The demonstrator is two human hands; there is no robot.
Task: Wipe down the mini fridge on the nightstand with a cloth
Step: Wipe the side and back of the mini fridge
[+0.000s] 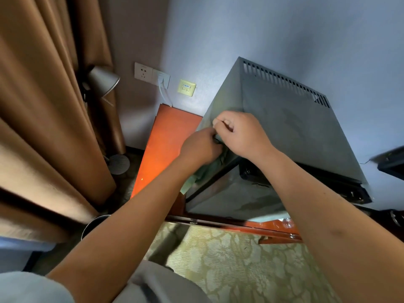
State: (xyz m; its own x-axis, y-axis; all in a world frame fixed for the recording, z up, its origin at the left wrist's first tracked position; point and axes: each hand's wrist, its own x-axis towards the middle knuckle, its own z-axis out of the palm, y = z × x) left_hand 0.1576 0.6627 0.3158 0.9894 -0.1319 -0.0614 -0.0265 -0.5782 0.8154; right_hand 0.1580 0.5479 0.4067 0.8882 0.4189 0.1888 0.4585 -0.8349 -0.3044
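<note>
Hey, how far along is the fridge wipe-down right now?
Early, by the look of it. Both hands, left hand and right hand, bunch the green cloth at the mini fridge front corner. Its top shows dull smudges; the side and door look untouched. Which parts are already wiped is unclear.

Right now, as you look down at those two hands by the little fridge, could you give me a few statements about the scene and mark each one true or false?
1. Both hands, left hand and right hand, meet at the front left corner of the mini fridge. True.
2. The cloth is bright red. False: it is pale green.
3. The fridge stands on an orange-brown wooden nightstand. True.
4. The fridge top is solid, with no openings. False: a row of vent slots runs along its back edge.
5. Brown curtains hang at the left. True.
</note>
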